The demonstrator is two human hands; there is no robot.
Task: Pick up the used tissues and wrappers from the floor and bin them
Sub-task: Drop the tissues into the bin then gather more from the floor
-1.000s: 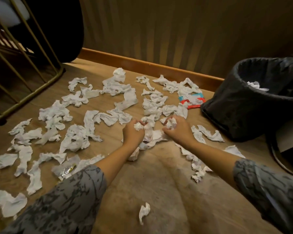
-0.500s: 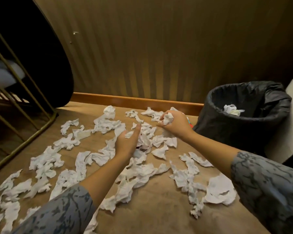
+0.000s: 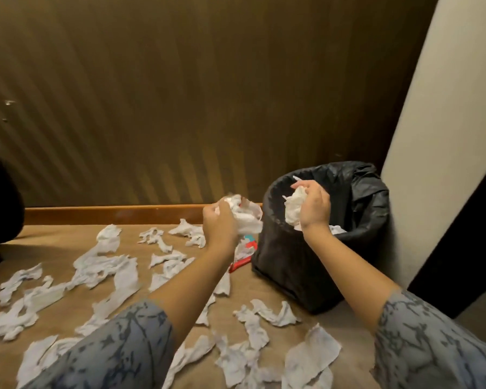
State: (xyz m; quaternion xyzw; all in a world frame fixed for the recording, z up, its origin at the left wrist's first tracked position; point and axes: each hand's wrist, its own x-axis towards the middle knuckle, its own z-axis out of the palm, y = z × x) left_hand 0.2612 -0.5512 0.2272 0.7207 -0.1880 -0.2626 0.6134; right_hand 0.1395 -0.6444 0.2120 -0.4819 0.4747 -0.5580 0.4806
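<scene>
A black-lined bin point(image 3: 286, 265) stands on the floor at the right, by the wall. My right hand point(image 3: 314, 209) is over its open mouth with a wad of white tissues point(image 3: 293, 207) under its loosely spread fingers. My left hand point(image 3: 220, 224) grips a second bunch of tissues point(image 3: 246, 220) in the air just left of the bin's rim. Several crumpled white tissues point(image 3: 104, 269) lie scattered over the brown floor. A red and teal wrapper point(image 3: 244, 255) lies at the bin's foot, partly behind my left wrist. A white tissue point(image 3: 337, 229) shows inside the bin.
A ribbed brown wall with a wooden skirting board point(image 3: 110, 213) runs behind the litter. A pale wall corner point(image 3: 438, 164) rises right of the bin, with a dark gap point(image 3: 460, 262) beside it. A black shape point(image 3: 0, 200) sits at the left edge.
Both hands rose from the floor and moved right with their tissues. The right hand now hangs over the bin mouth; the left hand has closed on its bunch near the rim. The view swung right.
</scene>
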